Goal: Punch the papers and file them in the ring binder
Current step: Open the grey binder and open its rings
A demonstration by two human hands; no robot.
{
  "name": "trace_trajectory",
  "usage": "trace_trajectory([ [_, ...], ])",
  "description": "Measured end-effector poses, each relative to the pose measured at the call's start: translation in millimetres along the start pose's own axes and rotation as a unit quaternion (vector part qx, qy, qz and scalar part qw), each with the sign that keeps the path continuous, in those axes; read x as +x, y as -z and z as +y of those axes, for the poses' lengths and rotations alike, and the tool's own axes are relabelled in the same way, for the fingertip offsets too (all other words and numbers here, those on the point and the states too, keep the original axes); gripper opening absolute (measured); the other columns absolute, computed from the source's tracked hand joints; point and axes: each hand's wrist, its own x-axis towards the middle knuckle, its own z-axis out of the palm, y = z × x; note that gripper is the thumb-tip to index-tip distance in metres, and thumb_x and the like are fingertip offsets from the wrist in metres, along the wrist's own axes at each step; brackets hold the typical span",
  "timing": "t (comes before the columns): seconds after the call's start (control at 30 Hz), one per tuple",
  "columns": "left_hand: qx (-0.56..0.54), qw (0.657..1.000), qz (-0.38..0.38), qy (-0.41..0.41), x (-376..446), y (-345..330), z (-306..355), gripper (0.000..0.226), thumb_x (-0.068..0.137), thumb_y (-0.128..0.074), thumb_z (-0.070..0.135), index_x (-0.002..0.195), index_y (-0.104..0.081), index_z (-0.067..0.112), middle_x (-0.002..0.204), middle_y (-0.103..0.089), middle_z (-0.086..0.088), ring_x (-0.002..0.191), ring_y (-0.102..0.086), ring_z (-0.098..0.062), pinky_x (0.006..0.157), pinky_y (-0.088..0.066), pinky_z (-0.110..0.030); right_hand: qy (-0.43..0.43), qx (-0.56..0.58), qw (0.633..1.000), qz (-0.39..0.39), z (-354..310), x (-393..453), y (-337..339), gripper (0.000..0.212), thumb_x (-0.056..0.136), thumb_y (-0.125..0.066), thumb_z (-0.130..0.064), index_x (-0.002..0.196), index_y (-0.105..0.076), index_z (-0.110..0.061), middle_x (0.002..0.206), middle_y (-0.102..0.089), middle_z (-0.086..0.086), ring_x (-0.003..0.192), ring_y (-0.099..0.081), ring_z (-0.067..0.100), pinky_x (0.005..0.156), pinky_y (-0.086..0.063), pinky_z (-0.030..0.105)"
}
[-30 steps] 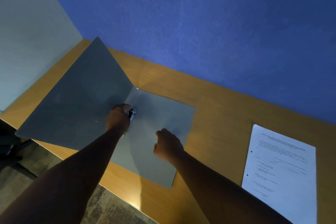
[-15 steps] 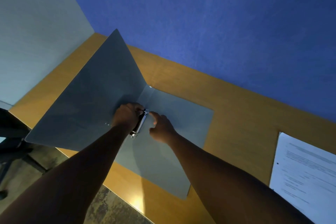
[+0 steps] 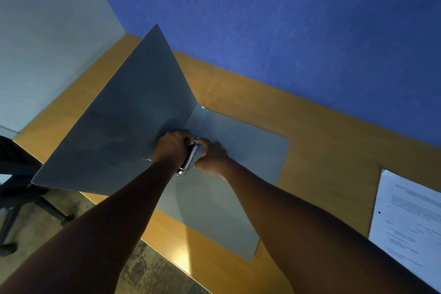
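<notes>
A grey ring binder [image 3: 238,150] lies open on the wooden desk [image 3: 322,136], its left cover [image 3: 124,126] raised at a slant. The metal ring mechanism [image 3: 189,161] runs along the spine. My left hand [image 3: 173,147] grips the mechanism from the left, fingers curled over its far ring. My right hand [image 3: 211,154] pinches the same ring from the right. A white printed sheet of paper [image 3: 410,219] with a punched hole near its left edge lies at the right of the desk, partly cut off by the frame.
A blue partition wall [image 3: 286,31] stands behind the desk and a pale grey panel [image 3: 47,31] closes the left side. A black office chair base [image 3: 21,198] stands on the floor at lower left, beyond the desk's front edge.
My right hand moved from the binder's right cover up to the ring mechanism and now pinches it opposite my left hand. The view shifted left, so less of the paper shows.
</notes>
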Motion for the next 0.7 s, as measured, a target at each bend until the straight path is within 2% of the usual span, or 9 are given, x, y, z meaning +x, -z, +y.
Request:
trace_trajectory([
  [0.23, -0.033, 0.998, 0.024, 0.045, 0, -4, -1, 0.017, 0.091, -0.062, 0.016, 0.097, -0.078, 0.018, 0.093, -0.076, -0.009, 0.092, -0.07, -0.03, 0.072, -0.042, -0.023, -0.002, 0.021, 1.0, -0.006, -4, 1, 4, 0.065, 0.078, -0.063, -0.025, 0.136, -0.037, -0.04, 0.13, -0.042, 0.011, 0.123, -0.048, 0.032, 0.1, -0.048, 0.041],
  [0.5, -0.054, 0.997, 0.03, 0.054, -3, -8, -10, 0.015, 0.088, -0.064, 0.018, 0.093, -0.077, 0.021, 0.089, -0.077, -0.004, 0.089, -0.071, -0.028, 0.075, -0.051, -0.028, 0.008, -0.016, 1.0, -0.002, -2, 2, 5, 0.057, 0.082, -0.061, -0.025, 0.134, -0.04, -0.035, 0.13, -0.043, 0.013, 0.123, -0.049, 0.032, 0.101, -0.046, 0.037],
  [0.7, -0.081, 0.993, 0.052, 0.073, -6, -12, -8, 0.014, 0.087, -0.066, 0.015, 0.094, -0.078, 0.017, 0.09, -0.077, -0.004, 0.09, -0.071, -0.025, 0.074, -0.045, -0.021, 0.015, -0.018, 1.0, 0.001, -3, -1, 7, 0.052, 0.083, -0.055, -0.022, 0.132, -0.042, -0.034, 0.13, -0.043, 0.013, 0.125, -0.047, 0.033, 0.102, -0.045, 0.038],
])
